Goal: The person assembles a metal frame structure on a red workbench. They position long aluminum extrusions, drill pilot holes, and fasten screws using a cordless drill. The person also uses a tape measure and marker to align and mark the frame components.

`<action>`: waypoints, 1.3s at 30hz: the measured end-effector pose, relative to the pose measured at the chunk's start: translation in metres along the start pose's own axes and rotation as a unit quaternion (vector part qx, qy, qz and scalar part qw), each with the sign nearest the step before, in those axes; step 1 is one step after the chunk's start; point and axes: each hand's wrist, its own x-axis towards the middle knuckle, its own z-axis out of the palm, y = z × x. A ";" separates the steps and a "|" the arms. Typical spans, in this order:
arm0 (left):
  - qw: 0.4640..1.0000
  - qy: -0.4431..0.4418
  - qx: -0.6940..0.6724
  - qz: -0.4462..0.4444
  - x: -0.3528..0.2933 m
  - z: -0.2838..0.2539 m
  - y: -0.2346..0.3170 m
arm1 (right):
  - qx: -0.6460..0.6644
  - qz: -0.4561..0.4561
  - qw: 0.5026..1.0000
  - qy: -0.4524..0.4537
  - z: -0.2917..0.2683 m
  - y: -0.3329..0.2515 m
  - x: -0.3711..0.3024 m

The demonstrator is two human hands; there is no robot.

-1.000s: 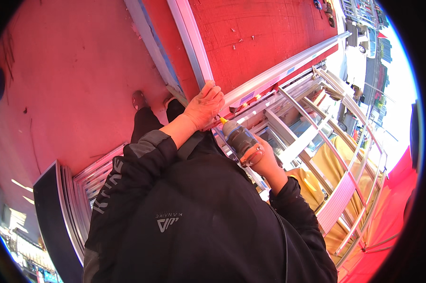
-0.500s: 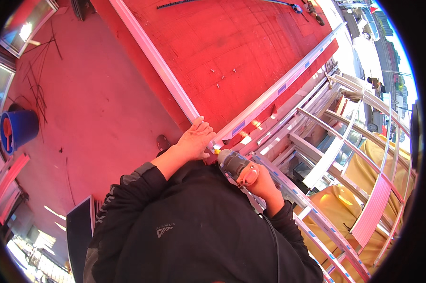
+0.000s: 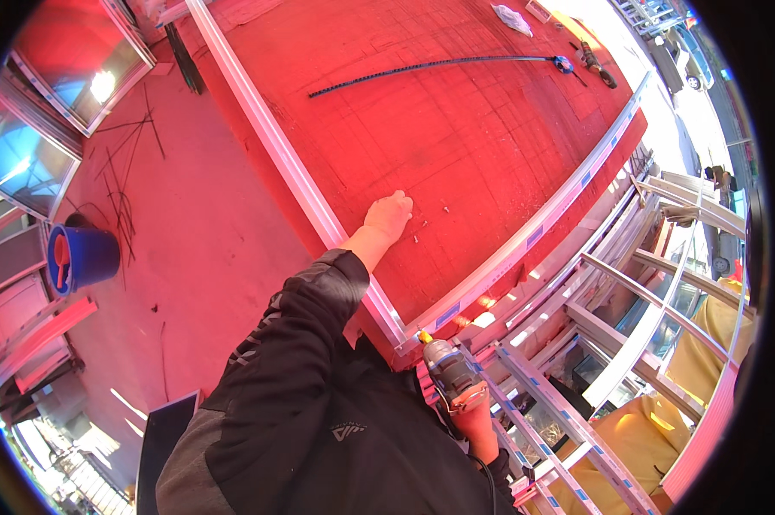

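Over the red tabletop [image 3: 473, 129], my left hand [image 3: 391, 216] is stretched forward with fingers bent together at a few small screws [image 3: 423, 223]. Whatever may be in those fingers is hidden. My right hand [image 3: 471, 415] grips a power drill [image 3: 452, 371] low by the table's near corner. The drill's yellow tip [image 3: 426, 337] is right at the corner where two white profile bars meet. One bar [image 3: 271, 137] runs away to the far left. The other bar [image 3: 525, 245], with blue labels, runs away to the right.
A tape measure [image 3: 562, 64] lies with its blade drawn out across the table, beside another drill-like tool [image 3: 598, 64]. Metal frames and profiles [image 3: 610, 326] crowd the right side. On the left stand a blue bucket [image 3: 95, 257] and glazed window panels [image 3: 27, 154].
My left hand has left the corner joint and reached forward to the screws on the table. The drill stays by the corner in my right hand. The view has shifted.
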 end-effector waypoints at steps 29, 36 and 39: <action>0.367 0.077 -0.922 -0.098 -0.202 -0.415 -0.323 | 0.097 -0.251 0.946 -0.179 0.260 -0.441 0.299; 0.290 0.106 -0.943 -0.125 -0.097 -0.484 -0.389 | 0.078 -0.321 0.934 -0.138 0.287 -0.504 0.433; 0.304 0.109 -0.939 -0.117 -0.047 -0.522 -0.404 | 0.033 -0.351 0.924 -0.146 0.278 -0.537 0.487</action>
